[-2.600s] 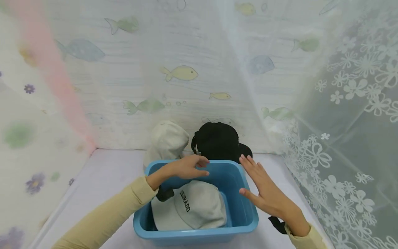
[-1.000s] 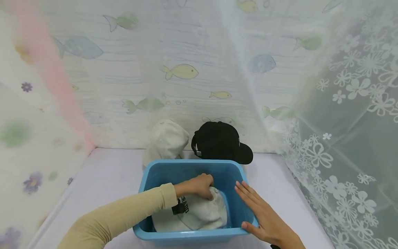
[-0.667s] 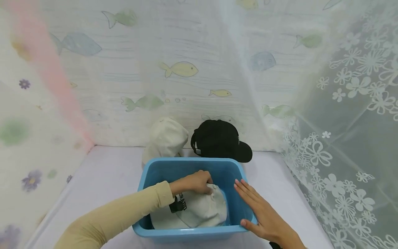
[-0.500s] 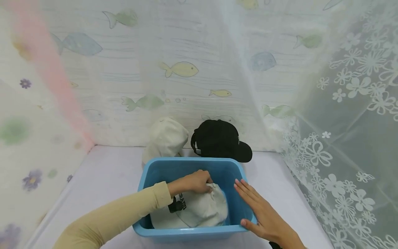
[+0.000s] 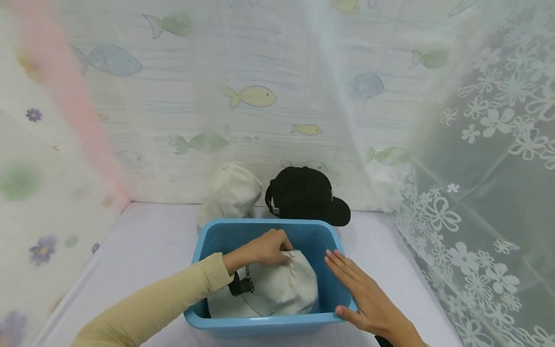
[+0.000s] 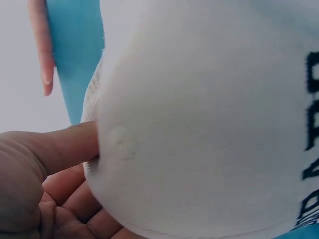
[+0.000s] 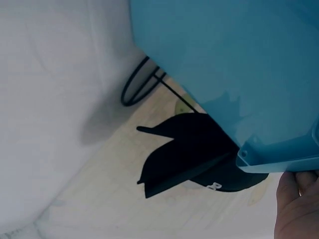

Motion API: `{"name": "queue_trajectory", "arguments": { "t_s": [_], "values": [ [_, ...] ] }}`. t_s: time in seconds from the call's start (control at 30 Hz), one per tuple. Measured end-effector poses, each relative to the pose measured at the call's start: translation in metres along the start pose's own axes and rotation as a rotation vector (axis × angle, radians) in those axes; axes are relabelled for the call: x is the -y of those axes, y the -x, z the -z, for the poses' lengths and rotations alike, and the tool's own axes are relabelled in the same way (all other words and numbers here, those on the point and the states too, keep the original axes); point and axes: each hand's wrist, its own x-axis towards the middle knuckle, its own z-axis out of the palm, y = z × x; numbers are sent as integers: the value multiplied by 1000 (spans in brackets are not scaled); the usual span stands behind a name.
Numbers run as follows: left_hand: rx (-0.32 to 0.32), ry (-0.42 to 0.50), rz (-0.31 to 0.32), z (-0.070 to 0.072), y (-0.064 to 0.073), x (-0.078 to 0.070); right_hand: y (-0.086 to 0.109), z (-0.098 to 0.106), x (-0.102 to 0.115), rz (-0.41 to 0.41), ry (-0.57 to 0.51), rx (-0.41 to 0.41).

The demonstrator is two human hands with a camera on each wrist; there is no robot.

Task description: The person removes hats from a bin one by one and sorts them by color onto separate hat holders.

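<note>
A white baseball cap (image 5: 282, 284) with dark lettering lies in a blue plastic tub (image 5: 260, 324). My left hand (image 5: 266, 248) reaches into the tub and pinches the top of the cap's crown, its fabric drawn into folds. The left wrist view shows the thumb (image 6: 70, 144) on one side of the white cloth, with the other fingers partly hidden behind it. Against the tub's right side rests my right hand (image 5: 368, 294), fingers straight and thumb at the rim. In the right wrist view, that hand (image 7: 299, 204) touches the tub's edge.
Behind the tub stand an off-white cap (image 5: 234, 190) and a black cap (image 5: 303, 193), near a fish-print curtain (image 5: 251, 62). The right wrist view shows a thin black wire stand (image 7: 127, 89) beside dark headwear. A white cloth (image 5: 147, 255) covers the table.
My left hand has come down from above the tub, grasped the white cap, and lately drawn its crown slightly up and left. My right hand has come against the tub's side.
</note>
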Motion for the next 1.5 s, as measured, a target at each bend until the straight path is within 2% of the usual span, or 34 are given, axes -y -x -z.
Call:
{"name": "queue_trajectory", "arguments": {
  "t_s": [0.27, 0.5, 0.77, 1.0, 1.17, 1.4, 1.5],
  "values": [
    [-25, 14, -32, 10, 8, -2, 1, 0, -1, 5, -15, -14],
    [-48, 58, -23, 18, 13, -7, -1, 2, -1, 7, -8, -13],
    [-74, 105, -101, 24, 20, -8, -3, 3, -1, 8, -22, -19],
    [-119, 152, -87, 27, 26, -8, -1, 0, -1, 3, -33, -32],
    [-133, 178, -122, 32, 31, -10, -1, 0, 0, 13, -34, -41],
    [-164, 186, -140, 39, 37, -10, -2, 1, 0, 44, -24, -61],
    [-175, 217, -152, 41, 39, -9, -1, 1, 0, 45, -24, -63]
  ]
}}
